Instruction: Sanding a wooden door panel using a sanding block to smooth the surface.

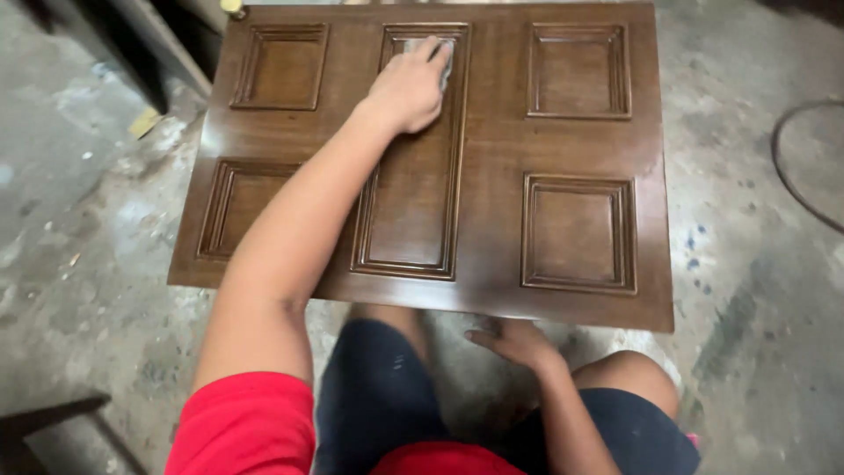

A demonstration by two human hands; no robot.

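Pressing grey pad (442, 58), mostly hidden under left hand (406, 88), on door panel (492, 158)

Dusty stained concrete floor (756, 290), dark cable (791, 176) at right, wood frame pcs (132, 44) top-left

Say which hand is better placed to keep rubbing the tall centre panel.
Left hand: it lies on the centre panel with a pale pad under its fingers. Right hand sits below the board's near edge.
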